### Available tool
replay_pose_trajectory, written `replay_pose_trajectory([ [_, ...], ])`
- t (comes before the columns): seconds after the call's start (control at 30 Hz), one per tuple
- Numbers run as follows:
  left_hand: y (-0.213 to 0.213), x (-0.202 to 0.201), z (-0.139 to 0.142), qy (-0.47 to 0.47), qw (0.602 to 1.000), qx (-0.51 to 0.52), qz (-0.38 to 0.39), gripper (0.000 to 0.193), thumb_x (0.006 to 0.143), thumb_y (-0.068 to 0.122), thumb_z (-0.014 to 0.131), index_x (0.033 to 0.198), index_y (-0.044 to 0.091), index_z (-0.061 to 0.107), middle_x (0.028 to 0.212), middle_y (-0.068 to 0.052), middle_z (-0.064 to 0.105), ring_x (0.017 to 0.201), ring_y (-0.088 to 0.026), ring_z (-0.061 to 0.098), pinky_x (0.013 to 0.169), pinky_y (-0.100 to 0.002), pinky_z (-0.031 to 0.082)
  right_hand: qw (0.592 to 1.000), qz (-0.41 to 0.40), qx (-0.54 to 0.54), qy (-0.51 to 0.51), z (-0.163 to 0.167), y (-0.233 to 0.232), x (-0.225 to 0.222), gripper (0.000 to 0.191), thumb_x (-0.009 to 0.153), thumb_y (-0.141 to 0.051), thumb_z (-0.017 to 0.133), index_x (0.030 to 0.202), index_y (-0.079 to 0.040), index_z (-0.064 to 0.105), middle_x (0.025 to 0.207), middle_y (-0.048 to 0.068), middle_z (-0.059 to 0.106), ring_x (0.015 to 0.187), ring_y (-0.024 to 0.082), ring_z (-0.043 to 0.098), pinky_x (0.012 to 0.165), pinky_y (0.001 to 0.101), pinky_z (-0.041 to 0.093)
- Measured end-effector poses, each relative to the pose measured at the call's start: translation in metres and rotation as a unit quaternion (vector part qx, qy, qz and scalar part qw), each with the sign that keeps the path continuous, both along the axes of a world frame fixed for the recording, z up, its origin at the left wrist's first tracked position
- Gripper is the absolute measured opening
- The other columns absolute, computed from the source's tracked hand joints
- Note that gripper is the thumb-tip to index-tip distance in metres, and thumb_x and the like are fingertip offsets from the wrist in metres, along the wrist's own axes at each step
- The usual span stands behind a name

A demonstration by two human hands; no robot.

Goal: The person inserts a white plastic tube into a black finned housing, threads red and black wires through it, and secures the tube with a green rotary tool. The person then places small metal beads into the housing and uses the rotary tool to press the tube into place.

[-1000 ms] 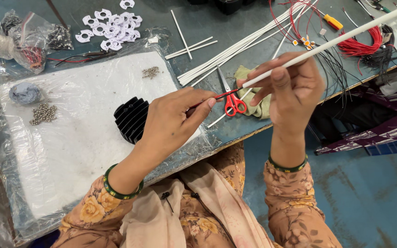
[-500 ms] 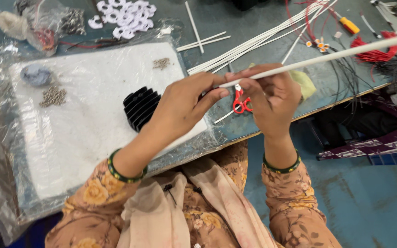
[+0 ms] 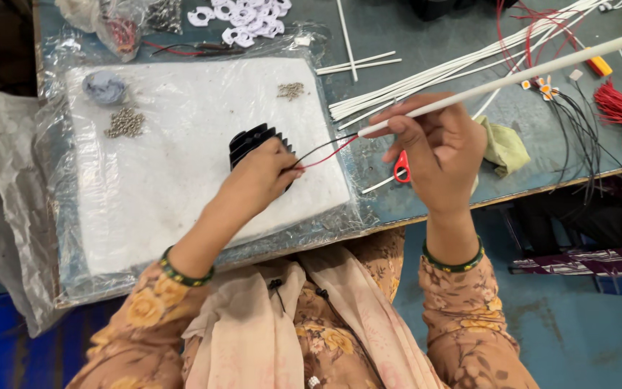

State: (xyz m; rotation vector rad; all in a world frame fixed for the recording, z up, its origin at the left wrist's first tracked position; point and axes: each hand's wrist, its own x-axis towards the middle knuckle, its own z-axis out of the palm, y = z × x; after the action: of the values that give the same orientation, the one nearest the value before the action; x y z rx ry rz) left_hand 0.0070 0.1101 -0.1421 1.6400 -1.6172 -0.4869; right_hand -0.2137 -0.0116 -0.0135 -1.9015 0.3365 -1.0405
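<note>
Resting on the white foam pad (image 3: 181,166), the left hand (image 3: 257,180) is pinching the ends of a black and a red wire (image 3: 323,153) between its fingertips, right beside the black finned heat sink (image 3: 250,140) that is sitting near the pad's right edge. Just off that edge, the right hand (image 3: 440,148) is closing its thumb and fingers around a long white sleeve tube (image 3: 512,75), with the wires running into the tube's near end; red-handled scissors (image 3: 402,166) are showing under the palm, and whether the hand is gripping them cannot be told. Right of the pad, a green cloth (image 3: 504,148) is lying on the table. Farther back, more white tubes (image 3: 426,79) are lying in a bundle, and beyond the pad's far edge white plastic rings (image 3: 242,18) are piling together.
</note>
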Motion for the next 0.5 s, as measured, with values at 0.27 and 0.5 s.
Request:
replay_pose_trajectory([
  [0.27,0.004,0.018,0.003,0.156,0.987,0.041,0.026,0.025,0.08,0.009,0.081,0.101,0.003,0.069,0.097,-0.009,0.063,0.084,-0.021,0.07,0.077,-0.032,0.058,0.987,-0.012,-0.085,0.138,-0.073,0.033,0.066,0.013,0.096,-0.011,0.076,0.105,-0.002,0.074,0.098,0.007,0.074,0.068,0.013,0.073,0.055,0.0217,0.058],
  [0.5,0.034,0.041,0.021,0.178,0.982,0.021,0.054,0.039,0.081,0.001,0.077,0.118,0.003,0.066,0.106,-0.009,0.066,0.092,-0.018,0.072,0.082,-0.03,0.06,0.968,-0.017,-0.181,0.172,-0.105,0.029,0.079,0.016,0.086,-0.016,0.083,0.098,-0.008,0.076,0.091,0.006,0.071,0.078,0.024,0.066,0.066,0.0349,0.053],
])
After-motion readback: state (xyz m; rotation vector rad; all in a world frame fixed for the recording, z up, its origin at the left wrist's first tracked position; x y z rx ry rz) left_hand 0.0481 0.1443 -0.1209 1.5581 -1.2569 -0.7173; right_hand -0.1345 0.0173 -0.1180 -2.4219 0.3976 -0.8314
